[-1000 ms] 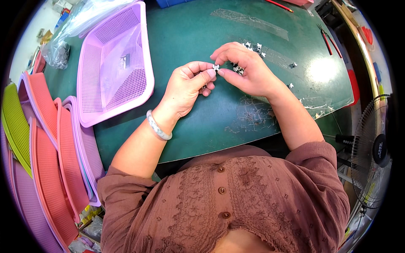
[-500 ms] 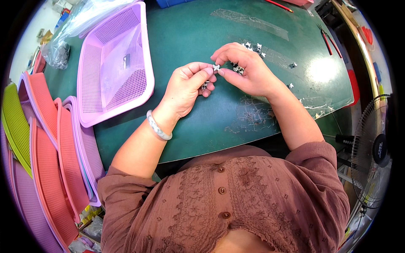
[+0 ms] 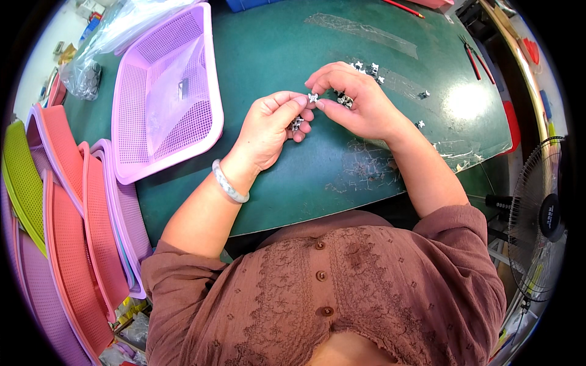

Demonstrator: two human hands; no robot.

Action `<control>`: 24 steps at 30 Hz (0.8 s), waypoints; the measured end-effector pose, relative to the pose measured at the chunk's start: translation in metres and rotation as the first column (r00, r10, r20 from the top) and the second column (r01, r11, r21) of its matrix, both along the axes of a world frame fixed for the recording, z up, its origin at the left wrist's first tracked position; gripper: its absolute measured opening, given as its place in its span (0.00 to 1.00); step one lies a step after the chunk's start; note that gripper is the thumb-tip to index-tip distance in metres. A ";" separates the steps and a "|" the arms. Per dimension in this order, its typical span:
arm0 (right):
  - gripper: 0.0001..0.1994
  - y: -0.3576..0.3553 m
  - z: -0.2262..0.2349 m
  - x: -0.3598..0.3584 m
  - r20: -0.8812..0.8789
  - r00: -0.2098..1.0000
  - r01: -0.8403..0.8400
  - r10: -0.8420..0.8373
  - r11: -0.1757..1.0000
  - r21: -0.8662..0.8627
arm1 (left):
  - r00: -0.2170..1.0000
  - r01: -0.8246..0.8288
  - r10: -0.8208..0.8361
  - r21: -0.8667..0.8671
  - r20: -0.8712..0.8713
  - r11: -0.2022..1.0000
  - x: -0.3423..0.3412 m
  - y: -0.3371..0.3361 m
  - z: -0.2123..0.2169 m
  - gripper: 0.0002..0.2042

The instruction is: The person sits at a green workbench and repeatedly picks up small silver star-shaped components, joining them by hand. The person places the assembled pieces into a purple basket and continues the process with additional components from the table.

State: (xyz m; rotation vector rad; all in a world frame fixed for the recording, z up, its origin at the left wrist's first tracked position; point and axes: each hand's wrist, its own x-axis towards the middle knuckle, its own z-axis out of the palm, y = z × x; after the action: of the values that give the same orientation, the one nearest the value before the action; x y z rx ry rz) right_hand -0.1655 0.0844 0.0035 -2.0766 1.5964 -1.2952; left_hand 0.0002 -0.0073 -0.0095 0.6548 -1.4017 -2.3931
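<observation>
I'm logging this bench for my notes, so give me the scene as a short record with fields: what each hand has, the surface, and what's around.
left hand: curled, holding several small metal parts against the fingers
right hand: pinching one small white part at the fingertips
surface: green mat
loose parts: scattered beyond the right hand
left side: pink mesh basket holding a clear plastic bag; stacked coloured baskets
right edge: fan

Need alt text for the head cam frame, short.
Seen from above, a person's left hand and right hand meet over a green table, pinching a small white part between fingertips. More small parts lie scattered just beyond, a pink mesh basket sits to the left, and stacked coloured baskets line the left edge.
</observation>
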 end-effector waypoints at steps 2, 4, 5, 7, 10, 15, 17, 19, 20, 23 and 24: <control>0.07 0.000 0.000 0.000 -0.011 1.000 0.003 -0.003 1.000 -0.009 | 1.000 0.007 -0.007 -0.001 0.006 1.000 0.000 0.000 0.000 0.10; 0.07 0.000 0.000 0.000 -0.015 1.000 0.000 0.000 1.000 -0.011 | 1.000 0.013 -0.013 -0.006 0.019 1.000 0.000 0.000 0.001 0.10; 0.07 0.000 0.000 0.000 -0.016 1.000 -0.002 0.002 1.000 -0.012 | 1.000 0.016 -0.016 -0.007 0.023 1.000 0.000 0.000 0.002 0.11; 0.07 0.000 0.000 0.000 -0.016 1.000 0.000 0.000 1.000 -0.008 | 0.999 0.021 -0.020 -0.010 0.030 1.000 0.000 0.000 0.003 0.11; 0.08 0.000 0.000 0.000 -0.015 1.000 -0.005 0.005 1.000 -0.010 | 0.999 0.019 -0.019 -0.019 0.045 1.000 0.000 0.000 0.002 0.10; 0.08 0.000 -0.001 0.000 -0.024 1.000 -0.008 0.007 1.000 -0.011 | 0.999 -0.006 0.007 -0.022 0.049 1.000 -0.001 0.001 0.002 0.08; 0.08 -0.001 -0.001 0.000 -0.030 1.000 -0.005 0.005 1.000 -0.017 | 0.999 -0.010 0.012 -0.027 0.046 1.000 -0.001 0.001 0.002 0.07; 0.09 0.000 -0.001 0.000 -0.027 1.000 0.003 -0.003 1.000 -0.007 | 0.999 -0.014 0.015 -0.030 0.030 0.999 -0.001 0.001 0.001 0.07; 0.09 0.000 -0.001 0.000 -0.026 1.000 0.007 -0.007 1.000 -0.002 | 0.999 -0.017 0.018 -0.031 0.028 0.999 -0.001 0.001 0.001 0.07; 0.09 0.000 -0.001 -0.001 -0.031 0.999 0.008 -0.008 1.000 0.003 | 1.000 -0.023 0.023 -0.030 0.015 0.999 -0.001 0.001 0.001 0.07; 0.09 0.000 -0.001 -0.001 -0.032 0.999 0.006 -0.006 1.000 0.004 | 1.000 -0.021 0.021 -0.028 0.008 0.999 -0.001 0.001 0.001 0.06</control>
State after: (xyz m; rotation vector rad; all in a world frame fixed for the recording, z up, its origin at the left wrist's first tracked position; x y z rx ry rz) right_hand -0.1661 0.0842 0.0027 -2.1023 1.6186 -1.2659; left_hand -0.0009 -0.0066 -0.0087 0.6706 -1.4218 -2.3529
